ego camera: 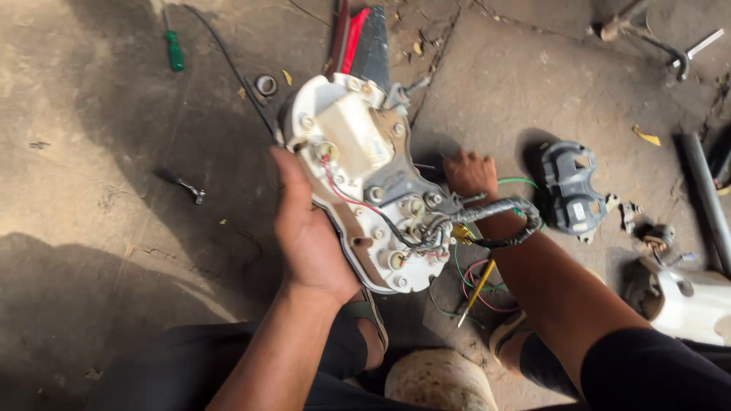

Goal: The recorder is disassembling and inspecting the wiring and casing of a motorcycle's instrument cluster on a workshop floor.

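Observation:
My left hand [304,228] grips the left edge of a white instrument cluster housing [358,167], turned back side up, with screws, sockets and a red wire showing. A black-wrapped wire harness [502,213] runs from its lower right and loops over my right wrist. My right hand [470,173] is down at the concrete floor just right of the housing, fingers curled; whether it holds anything is hidden. A yellow-handled screwdriver [478,287] lies on the floor below the harness among loose coloured wires.
A black gauge cover [572,186] lies to the right, with a small part [656,236] and a white fairing piece [685,297] beyond. A green screwdriver [174,50], a small wrench [189,186], a ring [266,84] and a red-black panel [358,38] lie on the concrete.

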